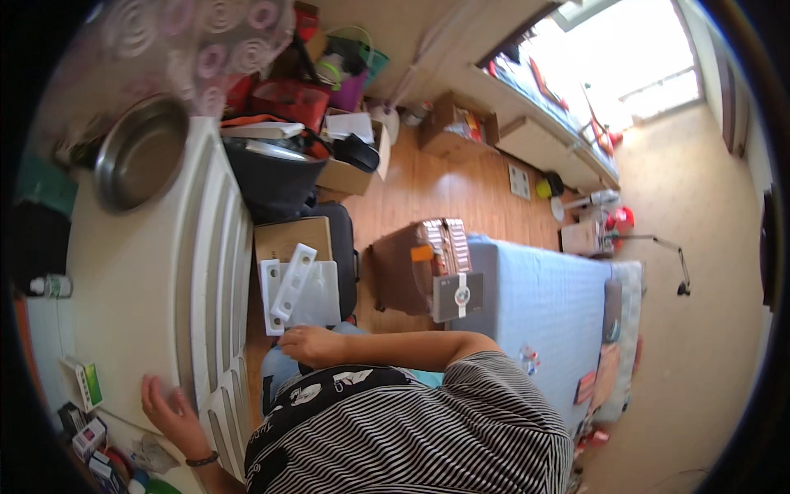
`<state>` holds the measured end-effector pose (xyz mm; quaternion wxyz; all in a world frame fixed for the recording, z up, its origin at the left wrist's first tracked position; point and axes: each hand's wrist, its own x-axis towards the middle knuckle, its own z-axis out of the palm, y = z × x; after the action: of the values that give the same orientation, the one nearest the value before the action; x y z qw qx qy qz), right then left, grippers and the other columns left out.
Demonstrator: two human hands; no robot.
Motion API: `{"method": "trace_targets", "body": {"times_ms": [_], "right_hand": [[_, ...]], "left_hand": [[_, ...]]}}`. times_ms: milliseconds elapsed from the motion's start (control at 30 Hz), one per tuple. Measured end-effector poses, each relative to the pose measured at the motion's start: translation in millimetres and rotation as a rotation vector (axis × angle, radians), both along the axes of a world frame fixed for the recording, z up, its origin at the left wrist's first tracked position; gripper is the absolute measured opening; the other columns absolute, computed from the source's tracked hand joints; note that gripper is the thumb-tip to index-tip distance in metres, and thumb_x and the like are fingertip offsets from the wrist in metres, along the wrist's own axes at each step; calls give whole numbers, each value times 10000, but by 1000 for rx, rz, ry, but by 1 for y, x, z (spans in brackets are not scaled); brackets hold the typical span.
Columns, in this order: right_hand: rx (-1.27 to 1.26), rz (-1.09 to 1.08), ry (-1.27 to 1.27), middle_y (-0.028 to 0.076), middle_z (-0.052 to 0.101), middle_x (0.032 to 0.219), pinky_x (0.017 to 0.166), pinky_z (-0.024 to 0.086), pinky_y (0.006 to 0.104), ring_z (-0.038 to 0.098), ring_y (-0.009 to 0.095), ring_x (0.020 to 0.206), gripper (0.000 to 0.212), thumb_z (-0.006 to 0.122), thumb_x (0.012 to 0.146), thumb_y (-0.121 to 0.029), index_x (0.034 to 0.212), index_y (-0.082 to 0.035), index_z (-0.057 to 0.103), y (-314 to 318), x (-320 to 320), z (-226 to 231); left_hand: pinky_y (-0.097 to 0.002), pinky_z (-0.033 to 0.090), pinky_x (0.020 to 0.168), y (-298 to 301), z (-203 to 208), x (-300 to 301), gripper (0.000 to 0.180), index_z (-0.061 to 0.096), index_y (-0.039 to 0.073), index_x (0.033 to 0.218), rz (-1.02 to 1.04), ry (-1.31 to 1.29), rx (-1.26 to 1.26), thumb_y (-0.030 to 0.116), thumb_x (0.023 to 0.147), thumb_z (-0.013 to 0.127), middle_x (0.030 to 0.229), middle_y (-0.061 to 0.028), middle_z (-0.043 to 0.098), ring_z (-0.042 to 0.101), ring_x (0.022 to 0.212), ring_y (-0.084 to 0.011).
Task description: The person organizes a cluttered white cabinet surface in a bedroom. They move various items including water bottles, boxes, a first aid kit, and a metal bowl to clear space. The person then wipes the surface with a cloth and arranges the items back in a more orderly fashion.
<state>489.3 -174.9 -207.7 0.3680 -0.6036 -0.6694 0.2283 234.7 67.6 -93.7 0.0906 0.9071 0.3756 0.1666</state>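
Observation:
My left hand [171, 416] is over the front edge of a white chest of drawers [132, 288], its fingers apart and nothing in them. A dark bracelet circles that wrist. My right hand [313, 346] is in front of my waist with its fingers curled closed; what they hold, if anything, is hidden. Just beyond it lie white strips with round holes [294, 284], resting by a pale translucent sheet [317, 292] and a cardboard piece [292, 239]. Beneath these is a black case [346, 247].
On the chest stand a metal basin [144, 152], a green-and-white box [86, 385] and a small bottle [53, 286]. A brown suitcase [403, 276] with a grey box [457, 297] stands beside the blue bed [543, 305]. Cardboard boxes [457, 123] and a dark bag [271, 181] are farther off.

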Motion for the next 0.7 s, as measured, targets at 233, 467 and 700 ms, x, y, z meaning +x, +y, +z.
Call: {"method": "trace_targets", "body": {"times_ms": [233,467,700], "right_hand": [[-698,-610,46,179,651,1011,834,500,449,619,369,968,274,648,793,-192,1031,-56,657,-183,64,-97],[-906,-1716,879,130,687,827,731,522,478,661,317,823,290,721,794,-305,855,-24,689,-395,83,-197],[-165,-1847,1957,97,600,1194,797,485,557,566,346,1081,645,787,772,-468,1259,-123,541,-455,85,-258]], "left_hand": [[-428,374,1042,51,-30,47,375,502,-11,1322,82,33,218,191,1007,477,1360,-218,508,478,1248,-372],[-426,416,1020,70,-46,39,383,510,-54,1300,49,48,242,200,1024,434,1328,-236,530,515,1209,-382],[-402,386,1059,82,-60,12,373,509,-54,1303,132,60,203,180,1021,440,1330,-226,532,505,1231,-350]]}}
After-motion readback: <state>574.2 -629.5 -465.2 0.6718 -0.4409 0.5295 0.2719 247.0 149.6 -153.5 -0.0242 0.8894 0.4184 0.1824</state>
